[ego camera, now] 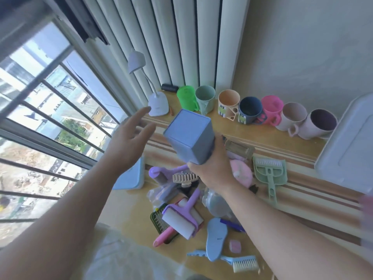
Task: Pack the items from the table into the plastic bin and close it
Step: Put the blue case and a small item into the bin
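Right hand [214, 168] gripping blue square container [189, 136], left hand [129, 138] spread

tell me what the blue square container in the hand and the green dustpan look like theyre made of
Blue square container, held in the right hand: likely matte moulded plastic, with flat even-coloured faces and rounded edges.
Green dustpan: likely thin plastic, pale, with moulded teeth and a cut-out handle. Motion blur leaves the finish uncertain.

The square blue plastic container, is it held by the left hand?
No, the right hand grips the square blue plastic container, while the left hand is open and empty.
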`<state>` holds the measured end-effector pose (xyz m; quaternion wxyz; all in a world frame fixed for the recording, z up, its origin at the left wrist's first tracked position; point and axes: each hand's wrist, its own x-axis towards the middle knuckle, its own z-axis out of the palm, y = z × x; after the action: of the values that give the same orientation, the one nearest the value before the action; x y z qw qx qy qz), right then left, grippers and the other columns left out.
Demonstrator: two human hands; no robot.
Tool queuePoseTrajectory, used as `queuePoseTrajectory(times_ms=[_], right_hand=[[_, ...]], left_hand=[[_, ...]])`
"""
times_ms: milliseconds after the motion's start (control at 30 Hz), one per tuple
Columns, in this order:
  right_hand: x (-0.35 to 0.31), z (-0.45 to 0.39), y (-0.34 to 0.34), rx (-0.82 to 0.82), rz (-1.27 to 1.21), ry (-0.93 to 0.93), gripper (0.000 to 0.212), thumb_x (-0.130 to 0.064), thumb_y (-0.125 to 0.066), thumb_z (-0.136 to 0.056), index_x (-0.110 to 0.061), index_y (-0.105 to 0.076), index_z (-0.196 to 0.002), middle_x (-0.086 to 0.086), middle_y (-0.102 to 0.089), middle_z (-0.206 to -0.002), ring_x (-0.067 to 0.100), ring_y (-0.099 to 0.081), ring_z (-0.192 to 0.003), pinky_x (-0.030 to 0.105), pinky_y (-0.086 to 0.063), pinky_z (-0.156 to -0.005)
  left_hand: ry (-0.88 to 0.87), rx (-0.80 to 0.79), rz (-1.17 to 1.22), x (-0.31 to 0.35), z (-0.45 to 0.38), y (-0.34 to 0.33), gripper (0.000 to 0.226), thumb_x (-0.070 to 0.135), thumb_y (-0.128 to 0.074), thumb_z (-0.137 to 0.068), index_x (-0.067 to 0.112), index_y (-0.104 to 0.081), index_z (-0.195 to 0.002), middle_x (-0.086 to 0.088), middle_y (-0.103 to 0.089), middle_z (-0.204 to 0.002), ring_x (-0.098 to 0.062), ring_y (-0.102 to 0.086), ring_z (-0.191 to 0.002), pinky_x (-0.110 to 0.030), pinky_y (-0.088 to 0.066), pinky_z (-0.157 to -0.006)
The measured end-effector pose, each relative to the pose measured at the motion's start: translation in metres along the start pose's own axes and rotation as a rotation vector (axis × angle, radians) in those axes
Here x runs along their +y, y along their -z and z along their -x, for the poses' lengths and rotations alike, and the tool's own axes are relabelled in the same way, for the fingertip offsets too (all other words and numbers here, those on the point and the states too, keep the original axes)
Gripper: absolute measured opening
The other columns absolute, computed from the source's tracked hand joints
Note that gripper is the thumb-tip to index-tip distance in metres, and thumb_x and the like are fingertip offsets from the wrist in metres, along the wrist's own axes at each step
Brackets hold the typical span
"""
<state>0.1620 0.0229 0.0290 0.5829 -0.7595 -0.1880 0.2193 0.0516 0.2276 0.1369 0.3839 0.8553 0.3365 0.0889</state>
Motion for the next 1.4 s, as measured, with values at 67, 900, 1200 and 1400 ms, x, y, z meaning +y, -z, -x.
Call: queuePoseTrajectory(times_ms=[67, 900, 1200, 1400], right_hand=[[0.006, 0.01, 0.014, 0.018, -0.02, -0.036, 0.08, -0.011, -0.09, -0.069, -0.037, -0.046, -0.13, -0.007, -0.068, -0.119, 0.003, -0.068, -0.102, 0.021, -0.058, -0.074], [0.05, 0.134, 0.175, 0.392, 0.083, -0.297, 0.104, -0.006, -0.093, -0.068, -0.08, -0.034, -0.112, -0.029, -0.06, -0.118, -0.007, -0.064, -0.102, 0.016, -0.052, -0.068], [-0.012, 0.168, 0.275, 0.501, -0.092, -0.195, 0.087, -0.01, -0.091, -0.068, -0.045, -0.043, -0.131, -0.037, -0.059, -0.108, 0.001, -0.068, -0.107, 0.021, -0.057, -0.074], [0.005, 0.266, 0.423, 0.517, -0.448, -0.162, 0.093, -0.009, -0.084, -0.067, -0.007, -0.041, -0.148, 0.02, -0.063, -0.138, 0.033, -0.065, -0.126, 0.044, -0.058, -0.091]], left_hand=[[0.087, 0.076, -0.195, -0.043, 0.0, 0.006, 0.045, 0.043, -0.065, -0.095, 0.04, -0.059, -0.14, 0.006, -0.06, -0.112, -0.013, -0.065, -0.097, -0.039, -0.051, -0.088], [-0.343, -0.438, -0.954, -0.005, -0.08, -0.164, 0.074, 0.023, -0.082, -0.076, 0.039, -0.042, -0.136, 0.0, -0.051, -0.139, -0.035, -0.044, -0.129, -0.046, -0.057, -0.091], [-0.665, -0.482, -0.588, 0.185, 0.037, -0.167, 0.085, 0.055, -0.08, -0.06, 0.036, -0.046, -0.136, 0.004, -0.06, -0.121, -0.029, -0.058, -0.108, -0.039, -0.045, -0.088], [-0.839, -0.538, -0.534, 0.287, 0.121, -0.226, 0.084, 0.058, -0.081, -0.055, 0.045, -0.044, -0.13, 0.008, -0.062, -0.118, -0.027, -0.058, -0.105, -0.047, -0.053, -0.089]])
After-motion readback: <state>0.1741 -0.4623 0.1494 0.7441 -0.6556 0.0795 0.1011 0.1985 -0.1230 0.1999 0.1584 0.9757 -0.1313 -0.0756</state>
